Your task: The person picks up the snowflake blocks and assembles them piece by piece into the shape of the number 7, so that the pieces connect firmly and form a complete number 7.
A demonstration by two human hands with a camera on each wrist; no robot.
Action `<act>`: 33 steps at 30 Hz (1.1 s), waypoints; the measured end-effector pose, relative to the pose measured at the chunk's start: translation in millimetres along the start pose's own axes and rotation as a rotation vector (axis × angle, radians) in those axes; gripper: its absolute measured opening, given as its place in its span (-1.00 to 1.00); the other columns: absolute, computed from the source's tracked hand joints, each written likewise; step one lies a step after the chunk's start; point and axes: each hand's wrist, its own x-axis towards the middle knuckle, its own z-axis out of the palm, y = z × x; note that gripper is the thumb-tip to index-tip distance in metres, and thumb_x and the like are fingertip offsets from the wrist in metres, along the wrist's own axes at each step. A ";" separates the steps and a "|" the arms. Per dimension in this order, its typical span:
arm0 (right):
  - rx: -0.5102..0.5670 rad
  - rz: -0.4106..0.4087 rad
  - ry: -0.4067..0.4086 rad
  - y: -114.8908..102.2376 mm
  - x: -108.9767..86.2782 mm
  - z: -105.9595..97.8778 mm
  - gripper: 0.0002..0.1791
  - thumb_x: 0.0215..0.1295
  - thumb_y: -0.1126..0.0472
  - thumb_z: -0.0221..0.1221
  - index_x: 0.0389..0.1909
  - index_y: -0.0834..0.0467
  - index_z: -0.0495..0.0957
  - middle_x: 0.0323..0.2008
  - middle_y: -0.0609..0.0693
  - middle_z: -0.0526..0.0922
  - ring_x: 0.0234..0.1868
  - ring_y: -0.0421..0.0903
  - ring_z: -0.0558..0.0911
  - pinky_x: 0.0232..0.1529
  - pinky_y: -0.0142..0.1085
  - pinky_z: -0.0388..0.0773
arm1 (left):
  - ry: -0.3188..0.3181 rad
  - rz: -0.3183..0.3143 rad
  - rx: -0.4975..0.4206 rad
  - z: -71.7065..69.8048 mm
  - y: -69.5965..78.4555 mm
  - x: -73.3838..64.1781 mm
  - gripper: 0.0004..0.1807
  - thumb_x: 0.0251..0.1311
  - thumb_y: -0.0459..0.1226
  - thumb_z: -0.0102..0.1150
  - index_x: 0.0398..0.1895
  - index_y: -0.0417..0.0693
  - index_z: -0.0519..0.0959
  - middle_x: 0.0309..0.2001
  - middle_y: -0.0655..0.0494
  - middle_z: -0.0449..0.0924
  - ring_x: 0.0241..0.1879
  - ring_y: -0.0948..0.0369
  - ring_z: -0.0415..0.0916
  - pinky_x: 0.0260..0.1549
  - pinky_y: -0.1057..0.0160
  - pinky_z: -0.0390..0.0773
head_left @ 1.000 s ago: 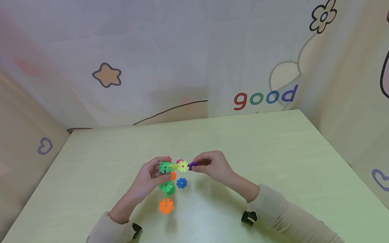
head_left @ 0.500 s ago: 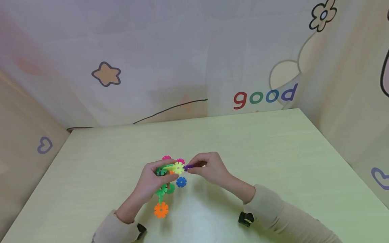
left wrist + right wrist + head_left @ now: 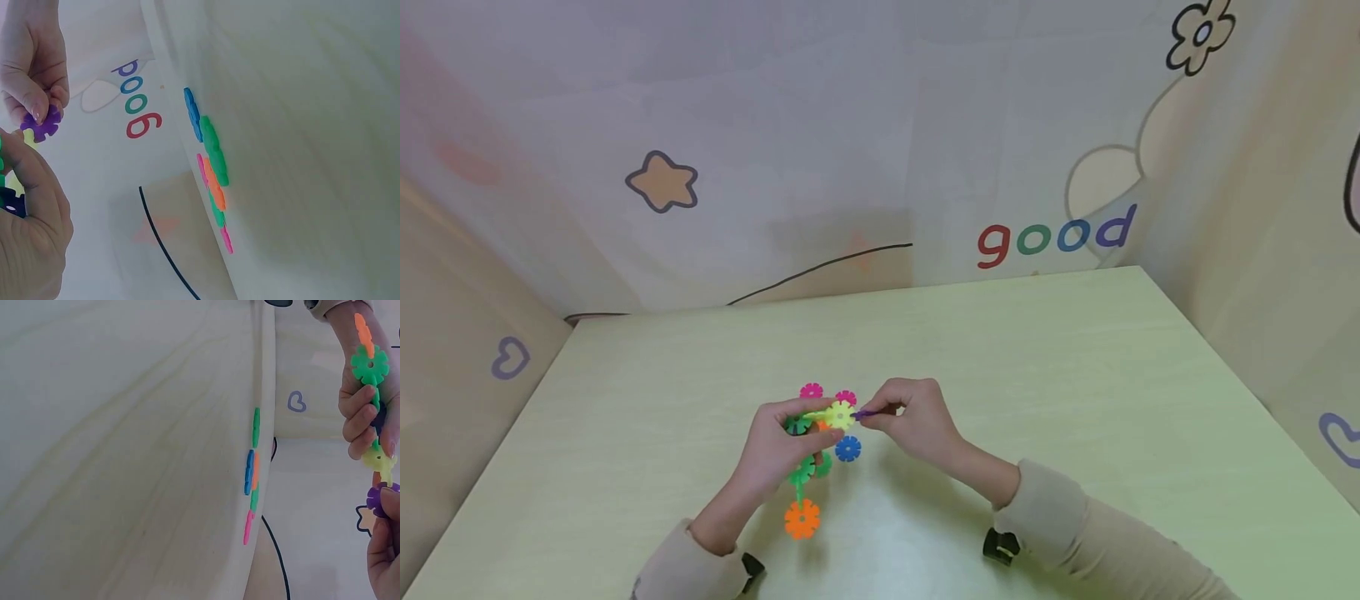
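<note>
My left hand [image 3: 767, 446] grips a chain of linked plastic snowflake discs, thumb and fingers about its yellow disc [image 3: 841, 415]. From there the chain runs through green pieces and a dark blue disc [image 3: 379, 419] to an orange disc [image 3: 802, 519] at the near end. Between thumb and fingertips my right hand [image 3: 921, 421] pinches a purple snowflake disc [image 3: 41, 125], whose edge meets the right edge of the yellow one. Both hands are raised above the table, as the wrist views show. Part of the chain is hidden behind the left fingers.
Loose discs lie on the pale table [image 3: 1037, 358] beneath and just beyond the hands: a blue disc [image 3: 847, 448], two pink ones [image 3: 811, 390], plus green and orange ones [image 3: 214, 184] partly covered in the head view. A printed curtain [image 3: 850, 125] rises behind the table's far edge.
My left hand has shifted slightly right, its grip now around the yellow disc. The right hand has moved a little left with the purple disc, and the chain's orange end has swung nearer.
</note>
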 end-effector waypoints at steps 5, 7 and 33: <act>-0.017 -0.022 0.018 2.1 -0.1 1.5 -0.94 -0.11 0.41 0.36 -0.56 0.23 0.68 -0.57 -0.02 0.63 -0.55 -0.21 0.50 -0.52 -0.40 0.47 | 0.003 0.007 -0.004 0.8 -1.5 1.1 -0.56 -0.07 -0.43 0.33 -0.03 -0.26 0.55 -0.59 -0.14 0.52 -0.75 0.15 0.42 -0.71 0.39 0.46; -0.028 -0.046 0.018 1.8 0.0 2.0 -0.94 -0.11 0.41 0.36 -0.56 0.23 0.68 -0.58 -0.02 0.63 -0.56 -0.21 0.49 -0.53 -0.39 0.47 | -0.004 0.015 0.001 0.9 -2.1 1.3 -0.55 -0.07 -0.43 0.33 -0.02 -0.28 0.54 -0.60 -0.13 0.51 -0.75 0.16 0.42 -0.71 0.39 0.47; -0.052 -0.088 -0.042 6.8 4.0 -4.7 -0.89 -0.05 0.42 0.33 -0.45 0.20 0.66 -0.49 -0.05 0.65 -0.50 -0.23 0.54 -0.42 -0.33 0.55 | -0.037 0.011 -0.016 -7.4 -3.0 3.4 -0.52 -0.04 -0.43 0.31 0.05 -0.22 0.50 -0.41 -0.16 0.56 -0.66 0.06 0.50 -0.58 0.23 0.59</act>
